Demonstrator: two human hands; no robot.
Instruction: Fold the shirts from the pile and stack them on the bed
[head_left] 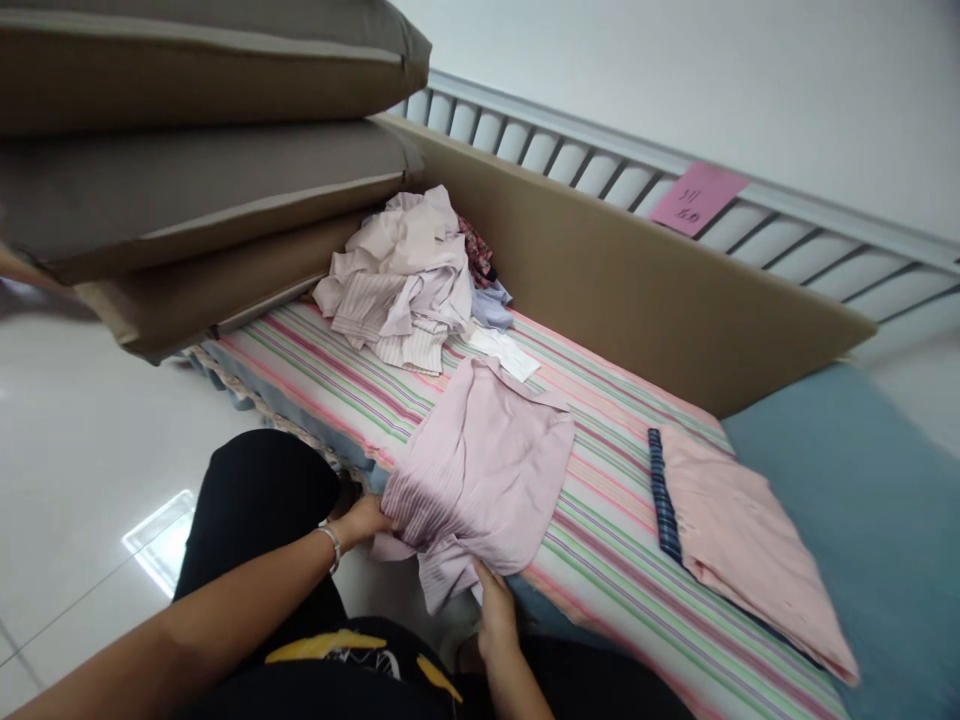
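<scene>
A pale pink garment with fine stripes, perhaps a shirt (495,460), lies partly spread on the striped sheet (600,505), its near end hanging over the bed's edge. My left hand (367,520), with a bracelet at the wrist, grips its near left edge. At the lower hem, my right hand (493,600) pinches the cloth, the fingertips partly hidden by it. Just beyond the garment lies a small white cloth (504,352). A heap of crumpled light clothes (409,270) sits further back on the left.
On the right, a folded peach garment (750,540) rests over a dark plaid one (663,490). Large grey-brown cushions (202,190) are stacked at the left. A brown board (600,270) stands along the back, before a railing bearing a pink note (697,198).
</scene>
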